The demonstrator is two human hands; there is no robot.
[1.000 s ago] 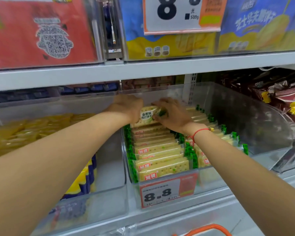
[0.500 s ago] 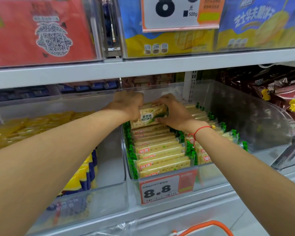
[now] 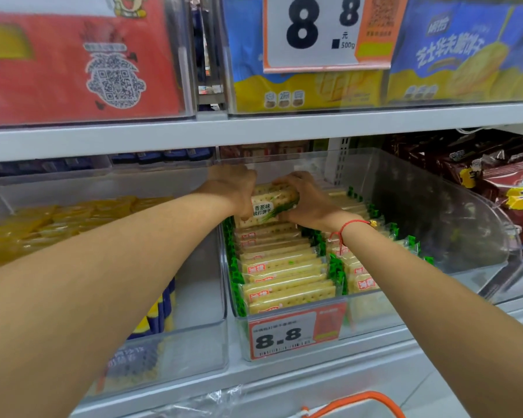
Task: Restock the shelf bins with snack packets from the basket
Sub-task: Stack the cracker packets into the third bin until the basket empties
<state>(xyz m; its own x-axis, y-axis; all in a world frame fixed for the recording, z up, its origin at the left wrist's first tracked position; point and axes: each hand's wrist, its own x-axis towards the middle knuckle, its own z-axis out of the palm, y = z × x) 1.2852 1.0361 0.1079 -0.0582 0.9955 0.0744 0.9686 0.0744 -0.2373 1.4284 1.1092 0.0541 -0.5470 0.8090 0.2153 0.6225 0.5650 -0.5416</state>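
Two hands meet at the back of the clear middle bin: the left hand and the right hand each curl their fingers round one end of a scallion soda cracker packet, holding it face-up just above the rear of the left-hand row of cracker packets. A second row runs beside it, on the right. The step in hand looks to be seating this packet behind those already lined up. The next move probably calls for tilting it upright and pressing it down into the gap at the back, square with its neighbours, then letting go and reaching down for another.

The shelf board above hangs low over the hands and leaves little room to lift. A price tag is clipped to the bin's front. To the left stands a bin of yellow packets; dark brown bags lie to the right. The basket's orange handle shows at the bottom edge.
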